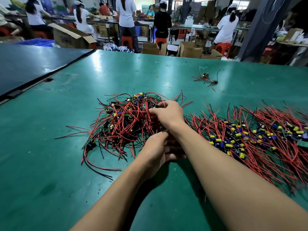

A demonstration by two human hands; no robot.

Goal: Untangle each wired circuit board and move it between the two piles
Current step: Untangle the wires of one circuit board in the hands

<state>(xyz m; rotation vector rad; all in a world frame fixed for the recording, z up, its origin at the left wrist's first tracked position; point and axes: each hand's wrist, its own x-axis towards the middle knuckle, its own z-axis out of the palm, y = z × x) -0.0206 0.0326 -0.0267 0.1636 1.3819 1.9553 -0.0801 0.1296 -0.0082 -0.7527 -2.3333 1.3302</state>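
Pinching a wired circuit board (pixel 157 106) atop the tangled pile (pixel 126 120) at frame centre, the right hand (pixel 166 114) curls its fingertips on it. The left hand (pixel 155 147) sits just below, its fingers hidden behind the right forearm, so I cannot tell its grip. The straightened pile (pixel 250 134) lies at right. An open cardboard box (pixel 70 37) stands upper left, contents unseen.

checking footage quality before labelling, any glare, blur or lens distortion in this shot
Head view: pale glare streaks cross the green table; the wide lens bows its far edge; the tangled pile, right hand and left hand are sharp; the sorted pile softens toward the frame's right edge.
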